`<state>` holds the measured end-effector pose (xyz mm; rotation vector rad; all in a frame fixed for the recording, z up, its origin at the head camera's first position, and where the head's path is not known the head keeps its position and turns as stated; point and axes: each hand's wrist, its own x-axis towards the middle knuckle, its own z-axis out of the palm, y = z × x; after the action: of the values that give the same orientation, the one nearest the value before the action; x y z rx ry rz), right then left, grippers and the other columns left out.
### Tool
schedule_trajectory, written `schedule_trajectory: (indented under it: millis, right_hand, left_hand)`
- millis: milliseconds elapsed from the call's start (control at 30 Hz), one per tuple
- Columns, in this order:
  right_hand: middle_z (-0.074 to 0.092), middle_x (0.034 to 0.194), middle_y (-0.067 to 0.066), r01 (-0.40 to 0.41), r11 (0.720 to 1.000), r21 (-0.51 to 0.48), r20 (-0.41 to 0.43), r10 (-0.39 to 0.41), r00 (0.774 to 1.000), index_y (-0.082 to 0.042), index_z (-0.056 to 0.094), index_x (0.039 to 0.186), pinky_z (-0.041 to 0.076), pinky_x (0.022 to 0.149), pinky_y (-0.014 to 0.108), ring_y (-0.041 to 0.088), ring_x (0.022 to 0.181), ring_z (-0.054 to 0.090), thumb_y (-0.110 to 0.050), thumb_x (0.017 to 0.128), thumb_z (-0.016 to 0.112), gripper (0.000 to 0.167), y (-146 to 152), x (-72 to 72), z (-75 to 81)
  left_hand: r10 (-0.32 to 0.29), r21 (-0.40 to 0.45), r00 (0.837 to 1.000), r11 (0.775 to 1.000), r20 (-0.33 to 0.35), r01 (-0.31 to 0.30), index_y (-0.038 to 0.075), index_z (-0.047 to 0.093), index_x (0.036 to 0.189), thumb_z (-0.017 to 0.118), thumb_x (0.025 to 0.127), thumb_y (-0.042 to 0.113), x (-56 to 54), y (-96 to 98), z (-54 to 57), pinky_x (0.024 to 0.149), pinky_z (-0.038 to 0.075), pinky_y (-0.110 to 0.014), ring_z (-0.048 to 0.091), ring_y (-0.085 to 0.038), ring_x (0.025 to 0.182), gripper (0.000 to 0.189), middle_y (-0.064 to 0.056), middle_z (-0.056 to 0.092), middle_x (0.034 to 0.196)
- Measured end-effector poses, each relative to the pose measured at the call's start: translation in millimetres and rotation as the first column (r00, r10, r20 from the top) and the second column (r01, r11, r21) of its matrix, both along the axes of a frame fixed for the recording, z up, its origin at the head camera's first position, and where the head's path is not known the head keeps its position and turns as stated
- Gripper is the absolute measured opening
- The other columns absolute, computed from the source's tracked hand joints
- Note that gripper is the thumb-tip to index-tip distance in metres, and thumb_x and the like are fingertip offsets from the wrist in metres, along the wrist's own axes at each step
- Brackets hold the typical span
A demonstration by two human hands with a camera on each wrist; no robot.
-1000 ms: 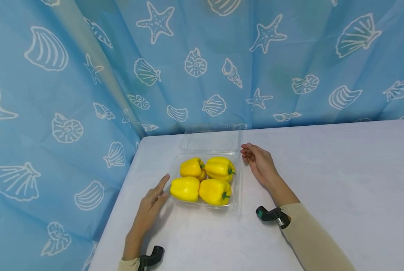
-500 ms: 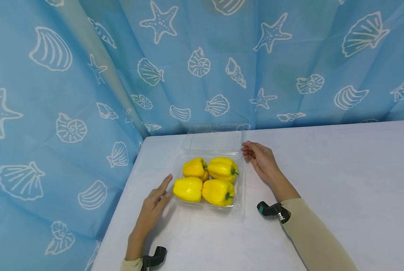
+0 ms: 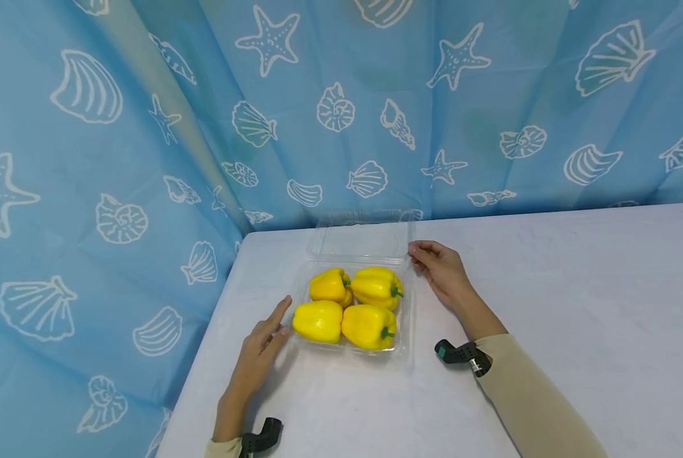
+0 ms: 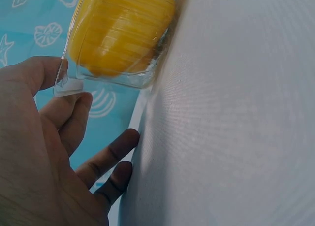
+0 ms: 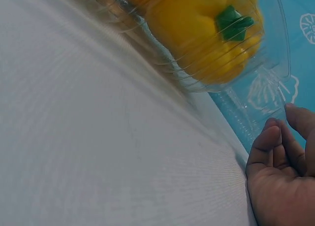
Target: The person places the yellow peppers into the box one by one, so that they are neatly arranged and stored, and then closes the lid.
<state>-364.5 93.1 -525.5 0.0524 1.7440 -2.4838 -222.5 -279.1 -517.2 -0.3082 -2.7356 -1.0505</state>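
Observation:
Several yellow bell peppers (image 3: 317, 320) lie in a clear plastic clamshell box (image 3: 406, 318) on the table, in two rows. Its clear lid (image 3: 360, 240) is folded back behind the base. My left hand (image 3: 254, 353) pinches the left rim of the box; in the left wrist view the thumb is on top and fingers (image 4: 74, 122) are below the rim. At the lid's right edge, near the hinge, my right hand (image 3: 441, 270) pinches the lid between thumb and curled fingers (image 5: 268, 145). A green stem (image 5: 234, 24) shows on one pepper in the right wrist view.
A white cloth covers the table (image 3: 547, 286). Behind it and on the left hangs a blue curtain (image 3: 296, 127) with white shells and starfish. Each wrist wears a black camera mount (image 3: 462, 357).
The right thumb and fingers have closed onto the lid's right edge. The left hand stays on the box rim, and the view has shifted slightly.

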Motion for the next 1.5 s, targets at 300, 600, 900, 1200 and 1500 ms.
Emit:
schedule_trajectory:
  millis: [300, 600, 900, 1200, 1500]
  right_hand:
    - [0.062, 0.117, 0.008, 0.046, 0.999, 0.025, -0.057, -0.045, 0.997, -0.004, 0.064, 0.124, 0.051, 0.088, 0.022, 0.021, 0.099, 0.056, -0.019, 0.093, 0.073, 0.035, -0.7, 0.6, -3.3]
    - [0.063, 0.112, 0.007, 0.093, 0.992, 0.082, -0.119, -0.083, 0.989, -0.004, 0.066, 0.123, 0.052, 0.085, 0.021, 0.021, 0.096, 0.058, -0.026, 0.088, 0.078, 0.043, 0.0, -0.5, -5.7]
    - [0.069, 0.111, 0.006, 0.133, 0.981, 0.140, -0.193, -0.105, 0.976, -0.008, 0.073, 0.118, 0.053, 0.082, 0.023, 0.023, 0.095, 0.060, -0.027, 0.088, 0.078, 0.036, 1.7, 3.0, -4.6]
    - [0.072, 0.105, -0.001, 0.152, 0.975, 0.159, -0.244, -0.110, 0.964, -0.008, 0.074, 0.115, 0.052, 0.076, 0.024, 0.016, 0.086, 0.060, -0.027, 0.087, 0.079, 0.034, 3.7, 4.0, -4.1]
    - [0.072, 0.105, -0.001, 0.140, 0.963, 0.232, -0.222, -0.087, 0.971, -0.010, 0.076, 0.110, 0.051, 0.080, 0.022, 0.018, 0.094, 0.061, -0.032, 0.086, 0.080, 0.033, 7.6, 5.0, -2.9]
  left_hand:
    - [-0.007, 0.004, 1.000, 1.000, -0.017, 0.007, 0.033, 0.040, 0.154, 0.051, 0.105, 0.029, 0.6, -0.9, -0.8, 0.076, 0.045, -0.035, 0.049, -0.014, 0.089, 0.051, 0.005, 0.054, 0.146]
    - [0.001, -0.011, 1.000, 1.000, -0.023, -0.001, 0.033, 0.039, 0.155, 0.051, 0.105, 0.032, -1.5, -1.9, -4.3, 0.076, 0.045, -0.034, 0.049, -0.013, 0.088, 0.051, 0.006, 0.055, 0.145]
    - [-0.008, 0.002, 1.000, 1.000, -0.008, 0.008, 0.035, 0.038, 0.155, 0.050, 0.105, 0.032, -1.2, -2.0, -2.5, 0.077, 0.044, -0.036, 0.050, -0.014, 0.091, 0.051, 0.010, 0.047, 0.151]
    - [-0.010, 0.019, 1.000, 1.000, 0.007, 0.010, 0.035, 0.038, 0.155, 0.048, 0.106, 0.034, -0.9, -2.3, -0.8, 0.079, 0.045, -0.038, 0.051, -0.015, 0.094, 0.050, 0.010, 0.047, 0.151]
    - [-0.004, 0.024, 1.000, 1.000, 0.013, 0.003, 0.036, 0.038, 0.154, 0.049, 0.106, 0.034, -0.4, -1.8, 0.9, 0.078, 0.045, -0.038, 0.050, -0.016, 0.092, 0.050, 0.006, 0.053, 0.147]
